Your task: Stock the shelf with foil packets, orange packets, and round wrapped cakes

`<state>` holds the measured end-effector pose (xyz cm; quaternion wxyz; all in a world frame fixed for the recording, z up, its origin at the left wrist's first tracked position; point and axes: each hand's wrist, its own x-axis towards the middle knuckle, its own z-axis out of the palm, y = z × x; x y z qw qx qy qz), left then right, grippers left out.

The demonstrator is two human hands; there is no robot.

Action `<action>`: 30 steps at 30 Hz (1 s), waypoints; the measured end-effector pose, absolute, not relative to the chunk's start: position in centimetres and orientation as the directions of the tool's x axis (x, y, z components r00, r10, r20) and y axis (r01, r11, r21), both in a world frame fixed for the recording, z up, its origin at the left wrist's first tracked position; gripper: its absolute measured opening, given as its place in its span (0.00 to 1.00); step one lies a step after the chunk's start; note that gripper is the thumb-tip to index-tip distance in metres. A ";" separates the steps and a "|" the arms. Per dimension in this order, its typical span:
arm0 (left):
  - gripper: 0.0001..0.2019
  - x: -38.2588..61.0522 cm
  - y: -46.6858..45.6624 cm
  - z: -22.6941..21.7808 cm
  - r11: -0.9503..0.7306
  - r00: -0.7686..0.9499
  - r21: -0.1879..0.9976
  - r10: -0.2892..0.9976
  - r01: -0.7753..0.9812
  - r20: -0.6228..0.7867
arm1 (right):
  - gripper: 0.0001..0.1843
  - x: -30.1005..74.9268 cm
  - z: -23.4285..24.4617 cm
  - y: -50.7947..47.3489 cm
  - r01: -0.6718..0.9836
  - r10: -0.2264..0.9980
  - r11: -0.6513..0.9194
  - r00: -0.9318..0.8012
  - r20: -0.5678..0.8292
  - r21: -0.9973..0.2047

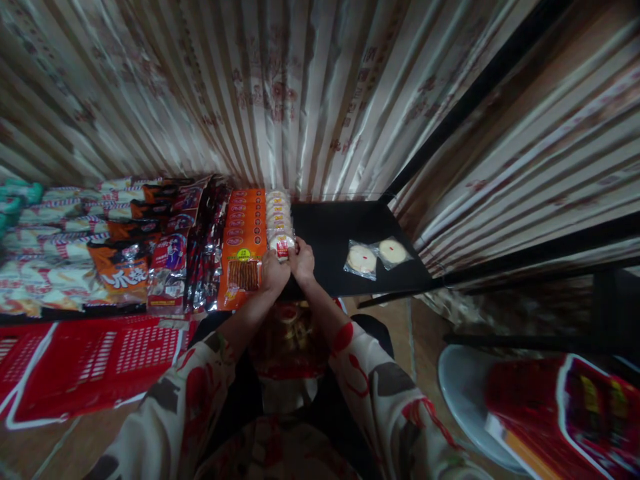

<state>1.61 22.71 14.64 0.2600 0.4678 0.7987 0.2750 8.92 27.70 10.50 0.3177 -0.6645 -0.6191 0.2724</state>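
Both hands meet at the front of a row of round, pale packaged cakes [277,207] that overlap on the black shelf [320,233]. My left hand [275,272] grips the near left edge of the front packaged cake [282,246], which has a red label. On its right edge, the fingers of my right hand [303,259] are closed. Directly left of the row, overlapping orange snack packets [244,230] are laid out. Two more pale round cakes in clear wrappers, one [362,259] slightly nearer me and another [393,251] beside it, rest toward the shelf's right end.
Rows of white and orange snack bags [120,267] and dark red packets [170,260] fill the shelf's left part. A red basket [135,347] is below. Pleated curtain [280,87] hangs behind. A grey basin [457,380] and red bag [530,393] stand at lower right.
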 end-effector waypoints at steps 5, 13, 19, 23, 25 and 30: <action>0.16 1.8 22.8 14.6 0.399 -0.430 0.667 0.894 0.629 -0.129 | 0.21 8.9 10.5 28.0 0.652 0.996 -0.037 0.086 0.026 -0.757; 0.20 2.0 22.5 14.5 0.366 -0.417 0.650 0.905 0.666 -0.083 | 0.21 8.6 10.8 28.1 0.671 0.996 -0.059 0.084 -0.004 -0.739; 0.22 2.0 22.5 14.5 0.392 -0.415 0.641 0.901 0.660 -0.124 | 0.21 8.6 10.7 28.0 0.687 0.997 -0.033 0.073 0.023 -0.726; 0.21 2.0 22.5 14.4 0.379 -0.405 0.638 0.907 0.670 -0.113 | 0.21 8.6 10.6 28.1 0.699 0.998 -0.030 0.060 0.017 -0.714; 0.21 1.9 22.5 14.1 0.360 -0.399 0.649 0.912 0.671 -0.094 | 0.20 8.5 10.5 28.1 0.704 0.998 -0.032 0.061 0.016 -0.709; 0.21 1.8 22.7 13.1 0.340 -0.425 0.685 0.904 0.644 -0.049 | 0.20 8.4 10.7 28.0 0.719 0.998 -0.049 0.068 0.001 -0.693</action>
